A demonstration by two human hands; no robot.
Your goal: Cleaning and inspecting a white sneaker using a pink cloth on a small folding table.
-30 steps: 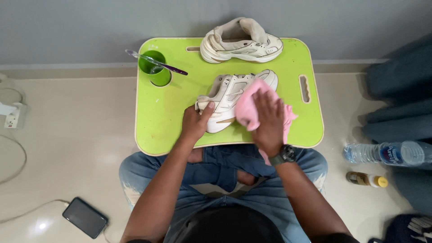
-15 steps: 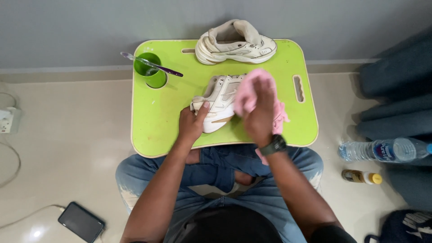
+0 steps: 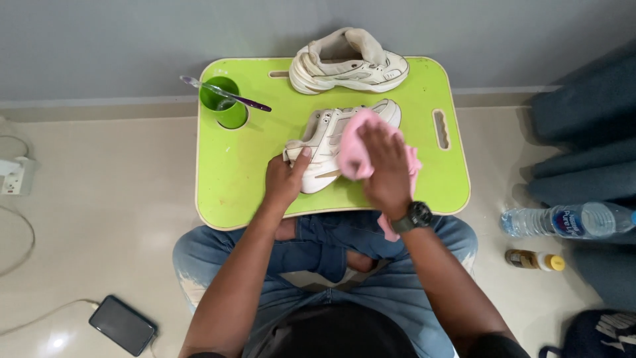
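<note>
The right hand [image 3: 385, 174] lies flat on a pink cloth [image 3: 358, 147], fingers spread and pressing it against the side of the near shoe [image 3: 326, 139]. The left hand [image 3: 283, 181] grips that shoe's heel end, thumb up on the upper, fingers curled under and mostly hidden. The shoe lies tilted on its side in the middle of a green lap desk [image 3: 232, 179] across the person's knees.

By the look of it the wiping is midway: the cloth covers the shoe's middle and toe side, the heel and laces show bare, and the sole edge looks brownish in places. The second shoe [image 3: 348, 63] stands upright at the far edge of the desk, touched by neither hand; whether it is clean I cannot tell.

Count: two white shoes, one cloth, one green cup [image 3: 224, 103] with one toothbrush [image 3: 228, 96] lying across its rim. On the floor to the right, one water bottle [image 3: 566, 220] lies flat and one small bottle [image 3: 535, 260] lies near it; to the left, one phone [image 3: 123, 325] on a cable.
</note>
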